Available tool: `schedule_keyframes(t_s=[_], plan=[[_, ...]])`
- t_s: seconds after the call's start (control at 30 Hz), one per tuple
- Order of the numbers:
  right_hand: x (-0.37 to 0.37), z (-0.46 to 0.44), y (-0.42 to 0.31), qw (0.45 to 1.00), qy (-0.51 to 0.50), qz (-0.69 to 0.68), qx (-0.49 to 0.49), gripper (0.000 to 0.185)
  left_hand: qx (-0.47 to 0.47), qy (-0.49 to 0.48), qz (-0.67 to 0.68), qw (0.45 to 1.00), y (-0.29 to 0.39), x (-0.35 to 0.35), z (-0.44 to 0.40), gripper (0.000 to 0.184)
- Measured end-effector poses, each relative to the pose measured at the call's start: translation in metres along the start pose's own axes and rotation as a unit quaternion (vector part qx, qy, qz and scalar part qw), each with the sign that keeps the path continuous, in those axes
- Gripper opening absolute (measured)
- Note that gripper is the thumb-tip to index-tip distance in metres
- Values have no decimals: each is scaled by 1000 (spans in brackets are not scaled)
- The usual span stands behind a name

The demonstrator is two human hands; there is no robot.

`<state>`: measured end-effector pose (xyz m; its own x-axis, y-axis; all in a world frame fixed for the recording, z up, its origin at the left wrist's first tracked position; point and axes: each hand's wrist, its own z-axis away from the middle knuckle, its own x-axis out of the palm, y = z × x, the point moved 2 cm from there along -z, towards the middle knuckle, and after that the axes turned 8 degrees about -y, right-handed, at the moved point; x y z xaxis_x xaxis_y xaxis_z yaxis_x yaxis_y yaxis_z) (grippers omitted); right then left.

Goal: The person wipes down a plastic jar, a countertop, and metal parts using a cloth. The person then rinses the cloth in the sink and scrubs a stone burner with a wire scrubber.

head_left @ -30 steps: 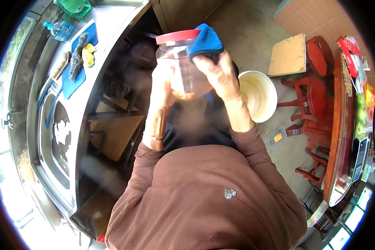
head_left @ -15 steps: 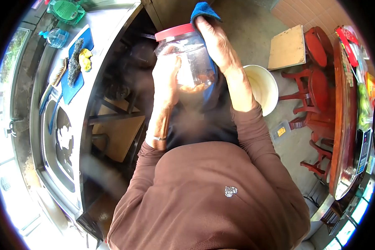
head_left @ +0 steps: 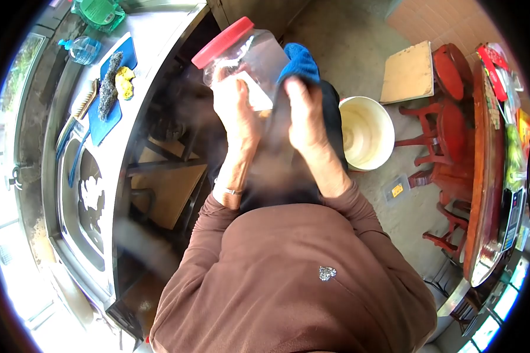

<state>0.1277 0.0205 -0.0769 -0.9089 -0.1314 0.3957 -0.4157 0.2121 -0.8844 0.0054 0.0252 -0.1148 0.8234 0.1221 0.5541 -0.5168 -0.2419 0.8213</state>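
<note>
A clear plastic jar [head_left: 262, 56] with a red lid [head_left: 222, 42] is held up in front of my body, its lid tilted to the upper left. My left hand [head_left: 237, 109] grips the jar's near side, beside a white label. Something brownish shows at the jar's bottom. On the jar's right, my right hand [head_left: 307, 115] holds a blue cloth [head_left: 302, 63] with a dark edge against or close to the jar's base; the exact contact is hard to make out.
At left, a steel counter [head_left: 153, 35] bears bottles, a blue board [head_left: 104, 126], a scourer and a brush beside a sink [head_left: 88, 206]. A white bucket [head_left: 368, 132] stands on the floor at right, near red stools [head_left: 450, 132] and a wooden table [head_left: 482, 176].
The jar has tipped, its lid swinging up and to the left. My right hand has moved down with the blue cloth, from beside the lid to near the jar's base.
</note>
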Motion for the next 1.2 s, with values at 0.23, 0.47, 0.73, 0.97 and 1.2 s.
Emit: schedule_keyframes(t_s=[0.23,0.47,0.73,0.97,1.2], plan=[[-21,-25,-10,984,0,-152,88,37,27,-138,-100,985,23,-3,-1,69],[6,-9,-23,940,-21,235,-247,45,74,-56,-51,994,44,32,8,98],[10,2,-46,892,-87,414,-161,52,62,-73,84,992,36,29,7,83],[8,-33,-72,957,-199,195,-83,66,-9,-179,82,980,27,16,13,90],[-13,-45,-56,977,-207,30,46,30,-99,-179,89,975,24,8,25,99]])
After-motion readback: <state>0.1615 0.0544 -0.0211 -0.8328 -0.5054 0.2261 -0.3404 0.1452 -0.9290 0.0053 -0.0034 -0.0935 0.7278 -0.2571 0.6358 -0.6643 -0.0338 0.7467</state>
